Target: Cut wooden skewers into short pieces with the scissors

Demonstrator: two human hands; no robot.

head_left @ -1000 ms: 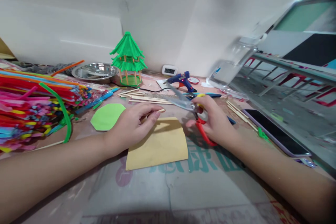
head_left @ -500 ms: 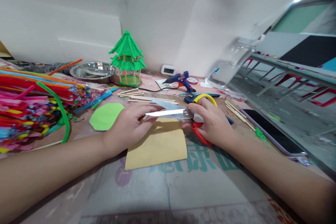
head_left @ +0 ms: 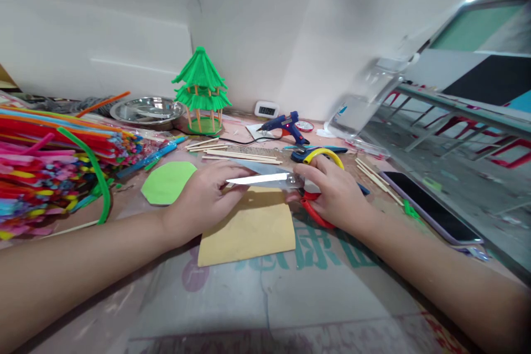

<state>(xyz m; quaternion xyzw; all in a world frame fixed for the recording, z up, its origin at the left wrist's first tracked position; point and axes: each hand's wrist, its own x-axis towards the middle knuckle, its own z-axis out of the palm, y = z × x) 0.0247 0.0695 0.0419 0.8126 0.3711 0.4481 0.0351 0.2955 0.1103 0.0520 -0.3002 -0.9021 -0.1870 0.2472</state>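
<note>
head view: we find the right hand point(head_left: 338, 193) gripping the scissors point(head_left: 265, 178) by their loops, presumably for control. the blades stand parted, reaching to the left hand point(head_left: 203, 193), which is curled, thumb near forefinger; they screen its pinch, so we cannot tell what, if anything, it holds. both hands are at the far side of the yellow card point(head_left: 249, 232). the sticks point(head_left: 243, 156) lie on the bench point(head_left: 232, 310) just beyond, apparently for easy reach. the glue gun point(head_left: 290, 124) points over a white scrap point(head_left: 252, 132), we judge to catch drips.
</note>
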